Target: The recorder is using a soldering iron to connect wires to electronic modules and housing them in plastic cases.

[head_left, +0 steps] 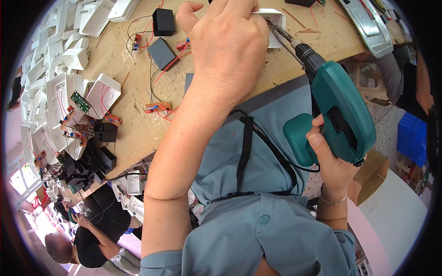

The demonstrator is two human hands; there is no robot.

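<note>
My right hand point(334, 158) is wrapped round the grip of a teal pistol-shaped soldering gun point(347, 106). Its metal nose, with a thin tube alongside, reaches into a white plastic case point(275, 42) at the top of the view. My left hand point(230, 50) lies over the left side of that case with fingers bent, seemingly gripping it; the little finger stands out, and the fingertips are partly hidden or cut off by the upper edge. Left of this hand lie a black box point(163, 22), a dark grey box point(162, 54) and a small circuit board point(157, 107) with red wires.
White cases point(103, 96) with wired boards, and black boxes point(108, 158), crowd the wooden table's point(136, 124) left side. A metal tray point(368, 27) lies at the far right. Another person point(99, 230) works at lower left. A blue crate point(411, 138) and cardboard box point(368, 177) stand right.
</note>
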